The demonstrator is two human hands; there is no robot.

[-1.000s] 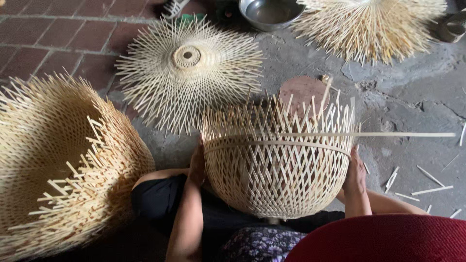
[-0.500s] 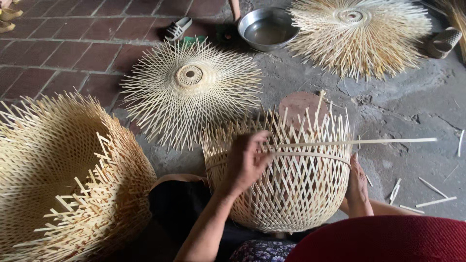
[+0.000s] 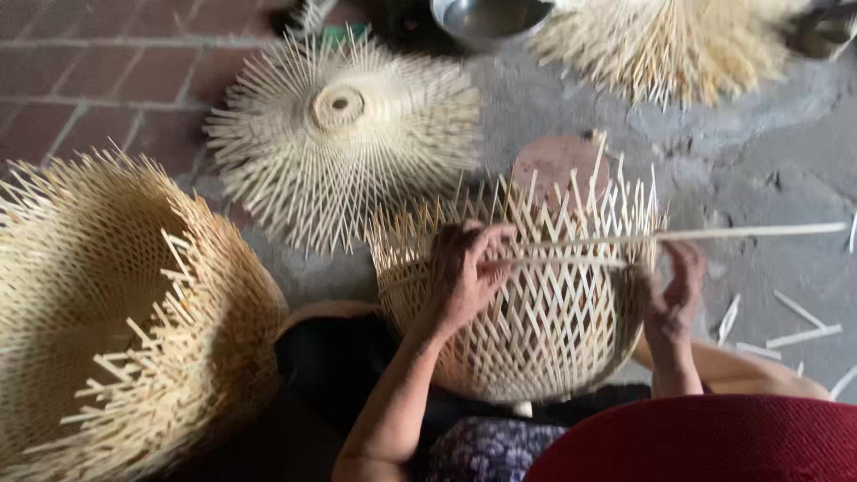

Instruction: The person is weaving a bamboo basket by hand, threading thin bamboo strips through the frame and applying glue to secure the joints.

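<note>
- Your left hand (image 3: pixel 464 272) pinches the thin bamboo strip (image 3: pixel 678 236), fingers curled narrow around it at the half-woven basket (image 3: pixel 522 303).
- Your right hand (image 3: pixel 674 290) cups the basket's right wall, fingers closed against the weave.
- The strip lies level, its long axis left to right, free end pointing right.
- The basket rests on your lap, loose stakes pointing far.
- Beneath: grey concrete floor (image 3: pixel 768 170), red brick far left.
- Around: a flat woven disc (image 3: pixel 344 134) far left, a large basket (image 3: pixel 116 312) near left, a metal bowl (image 3: pixel 491 18) far.

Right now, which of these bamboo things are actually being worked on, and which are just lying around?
In hand:
half-woven basket
long bamboo strip
left hand
right hand

Lying about:
flat woven disc
big basket
metal bowl
loose slivers
</note>
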